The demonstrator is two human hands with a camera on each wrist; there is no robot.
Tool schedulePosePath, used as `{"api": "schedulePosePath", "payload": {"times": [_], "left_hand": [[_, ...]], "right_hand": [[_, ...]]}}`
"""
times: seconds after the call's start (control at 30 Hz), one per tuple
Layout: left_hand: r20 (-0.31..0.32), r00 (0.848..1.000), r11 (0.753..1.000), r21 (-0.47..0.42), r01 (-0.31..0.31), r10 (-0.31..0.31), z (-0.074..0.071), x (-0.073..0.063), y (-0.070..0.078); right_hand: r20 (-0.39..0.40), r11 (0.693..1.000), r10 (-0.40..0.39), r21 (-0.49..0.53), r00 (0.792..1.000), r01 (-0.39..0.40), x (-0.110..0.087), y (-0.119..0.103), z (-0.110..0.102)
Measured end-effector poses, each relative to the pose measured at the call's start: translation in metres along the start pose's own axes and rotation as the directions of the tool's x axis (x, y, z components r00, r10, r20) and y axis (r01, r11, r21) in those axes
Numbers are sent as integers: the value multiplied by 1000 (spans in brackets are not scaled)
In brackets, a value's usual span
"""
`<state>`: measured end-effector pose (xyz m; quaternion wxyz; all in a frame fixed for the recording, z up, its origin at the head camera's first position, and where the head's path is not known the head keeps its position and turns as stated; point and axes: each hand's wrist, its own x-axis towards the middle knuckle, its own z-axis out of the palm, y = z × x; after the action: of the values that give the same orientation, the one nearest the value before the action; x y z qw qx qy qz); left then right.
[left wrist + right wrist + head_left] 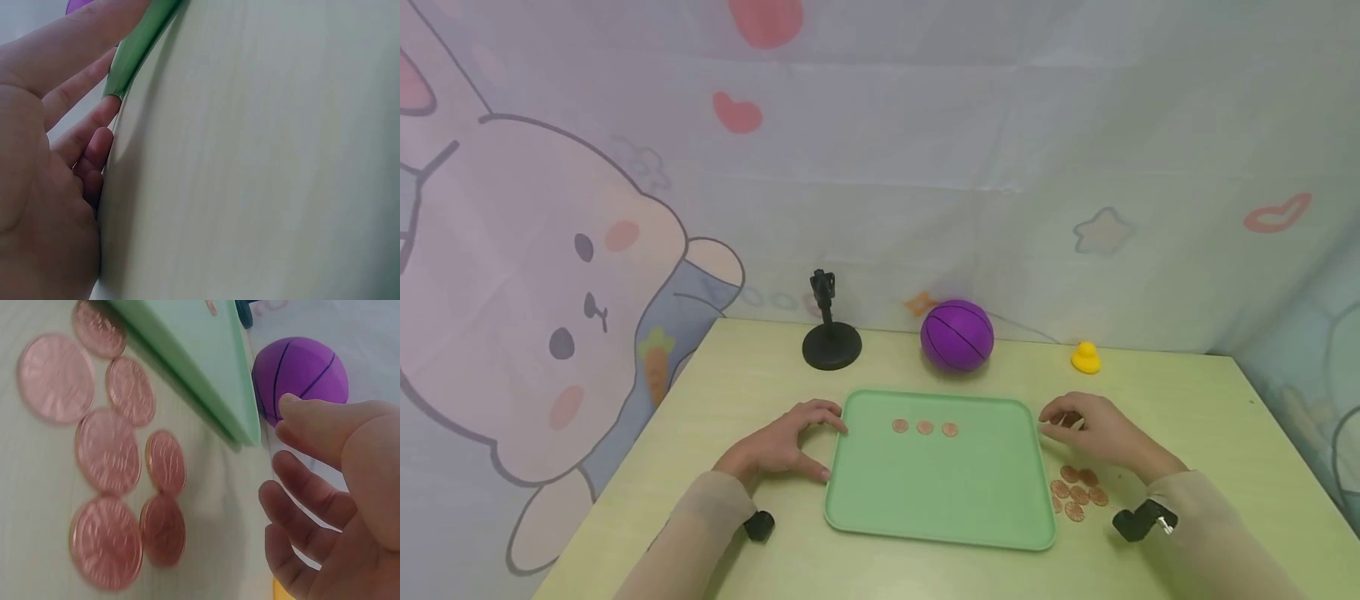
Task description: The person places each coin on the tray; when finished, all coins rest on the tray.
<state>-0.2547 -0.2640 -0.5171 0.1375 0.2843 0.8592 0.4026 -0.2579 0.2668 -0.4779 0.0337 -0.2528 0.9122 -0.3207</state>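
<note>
A light green tray (940, 492) lies on the table, and three copper coins (925, 427) form a row in its upper part. My left hand (782, 442) is at the tray's left edge, thumb and fingers spread apart along the rim. In the left wrist view, fingertips touch the green rim (131, 59). Beside the tray's upper right edge is my right hand (1093, 427), its fingers loosely bent with nothing between them. Several more copper coins (1079, 495) lie in a loose cluster right of the tray, partly overlapping; the right wrist view shows those coins (109, 452) close up.
Behind the tray stand a black stand with a round base (832, 346), a purple ball (957, 336) with black lines and a yellow toy duck (1086, 358). A printed cloth (880, 167) hangs behind the pale table (647, 492). Each wrist wears a small black device.
</note>
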Motion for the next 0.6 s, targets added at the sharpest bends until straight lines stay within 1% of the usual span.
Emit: {"api": "schedulePosePath", "payload": {"times": [0.1,0.17,0.3,0.43,0.5,0.6], "left_hand": [[1,1000,1000,-2,3,-3,-1,0,1],[0,1000,1000,-1,3,-3,-1,0,1],[-3,1000,1000,4,-4,4,0,0,-1],[-4,1000,1000,-2,-7,7,1,1,-3],[-5,1000,1000,-3,-7,7,1,0,-3],[-3,1000,1000,-7,-7,7,1,0,-1]], "right_hand": [[81,999,40,23,996,-42,-5,5,-4],[146,996,58,55,988,-67,-9,9,-6],[242,993,29,104,970,-56,-15,17,-9],[283,991,-7,128,959,-31,-19,22,-10],[291,991,-1,127,957,-38,-20,22,-10],[283,994,6,106,959,-38,-22,19,-10]]}}
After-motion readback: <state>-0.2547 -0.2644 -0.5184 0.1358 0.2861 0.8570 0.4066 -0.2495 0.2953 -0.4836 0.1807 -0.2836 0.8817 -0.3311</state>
